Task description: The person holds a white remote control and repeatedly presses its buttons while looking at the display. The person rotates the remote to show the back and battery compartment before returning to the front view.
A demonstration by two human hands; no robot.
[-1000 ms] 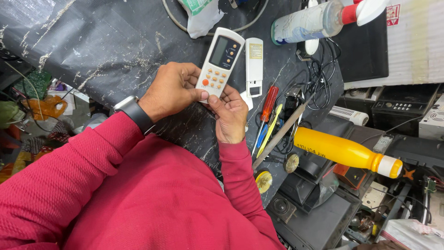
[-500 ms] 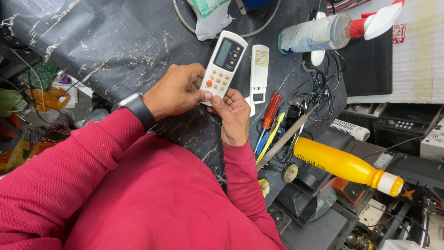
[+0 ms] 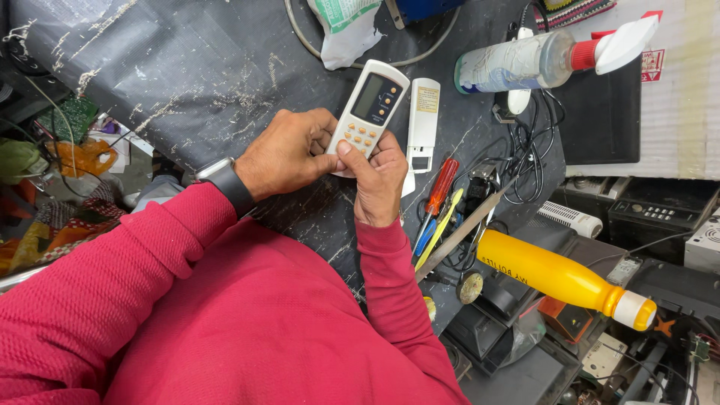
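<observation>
While both hands close on it, the white remote control sits tilted above the black scuffed worktop, screen end pointing away from the body. Left hand, smartwatch on the wrist, wraps the remote's lower end from the left side, fingers curled and pressed against its edge. Right hand cups the same end from below; its thumb lies on the orange button pad, pinching the casing against the fingers behind. Just right of the remote, flat on the worktop, lies a narrow white cover piece, not touching the remote. Further right of the remote and nearer the body: a red-handled screwdriver, with a yellow-handled tool and a blue-handled one beside it, bunched together. Beyond those, a tangle of black cables. Far right of the remote, toward the top, a clear spray bottle with red-and-white trigger lies on its side. Lower right of the remote, a yellow bottle with a white cap lies on dark equipment. Above the remote, a white plastic bag rests on a grey cable loop.
</observation>
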